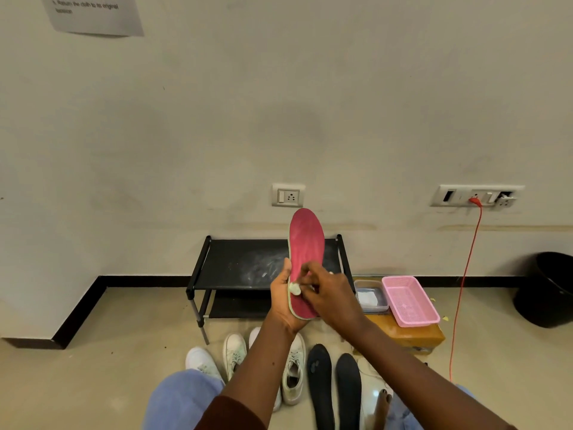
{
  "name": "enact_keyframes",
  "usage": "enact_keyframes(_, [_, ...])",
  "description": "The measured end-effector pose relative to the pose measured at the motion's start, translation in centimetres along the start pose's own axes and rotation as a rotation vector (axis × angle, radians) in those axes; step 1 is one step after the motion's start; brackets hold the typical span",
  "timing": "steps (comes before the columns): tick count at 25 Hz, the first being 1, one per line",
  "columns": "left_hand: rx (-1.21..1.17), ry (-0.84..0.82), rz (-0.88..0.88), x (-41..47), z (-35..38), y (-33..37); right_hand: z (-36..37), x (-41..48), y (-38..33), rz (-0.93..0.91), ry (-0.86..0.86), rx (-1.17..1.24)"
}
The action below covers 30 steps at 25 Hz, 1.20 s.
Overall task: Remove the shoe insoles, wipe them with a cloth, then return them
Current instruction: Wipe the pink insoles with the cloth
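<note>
At centre frame, the red insole [305, 259] is held upright, toe end toward the top of the picture, in front of the black shoe rack [242, 265]. The left hand [283, 301] is closed around the heel end of the red insole, thumb along its left edge and palm behind it. The right hand [328, 294] has its fingertips pressed together on a small white cloth [295, 288], which lies against the lower part of the insole face.

Status, as judged from this view:
1. Removal: three insoles are out. Two dark insoles [335, 380] lie side by side on the floor at lower centre, just right of the white shoes [248, 361].
2. Wiping: in progress on the red insole. Whether the dark insoles are already wiped cannot be determined.
3. Return: not yet done for any insole in view.

At least three white shoes are visible at lower centre, partly hidden by the forearms; which shoe each insole belongs to cannot be told.

At right of centre, a pink basket [409, 301] rests on a yellow box [412, 336], with a clear container [370, 294] just beside the basket on its left. Neither is in use at this moment.
</note>
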<state>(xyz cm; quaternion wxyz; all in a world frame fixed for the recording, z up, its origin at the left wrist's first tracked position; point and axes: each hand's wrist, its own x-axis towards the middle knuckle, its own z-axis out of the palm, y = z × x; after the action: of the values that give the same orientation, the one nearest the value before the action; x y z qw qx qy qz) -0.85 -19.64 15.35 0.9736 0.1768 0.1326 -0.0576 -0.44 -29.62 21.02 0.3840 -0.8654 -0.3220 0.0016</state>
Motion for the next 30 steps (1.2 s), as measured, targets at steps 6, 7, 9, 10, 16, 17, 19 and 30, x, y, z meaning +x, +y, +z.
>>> enact_keyframes(6, [-0.021, 0.001, 0.046, -0.4, 0.4, -1.1, 0.3, 0.9, 0.8, -0.013, 0.052, -0.036])
enact_keyframes(7, [-0.016, 0.014, 0.038, -0.3, 0.2, -0.9, 0.5, 0.3, 0.9, -0.052, 0.018, -0.012])
enact_keyframes(9, [-0.004, 0.011, 0.002, 0.0, -0.3, -0.5, 0.9, -1.1, 1.1, -0.121, -0.025, -0.006])
enact_keyframes(10, [-0.004, 0.004, -0.017, 0.3, -0.6, -0.3, 1.0, -1.7, 1.3, -0.172, -0.019, -0.032])
enact_keyframes(16, [-0.004, -0.003, -0.033, 0.8, -0.8, 0.1, 0.0, -2.1, 2.9, -0.570, 0.017, -0.162])
enact_keyframes(17, [0.014, -0.004, -0.034, 0.7, -0.6, 0.1, -0.1, -1.7, 2.9, -0.559, 0.054, -0.181])
enact_keyframes(19, [0.039, 0.024, -0.026, 0.3, 0.0, -0.2, 0.0, -0.5, 2.5, -0.470, 0.144, -0.196])
enact_keyframes(30, [0.013, -0.011, 0.033, 0.8, -0.7, 0.3, 1.0, -2.8, 2.9, -0.465, 0.107, -0.114])
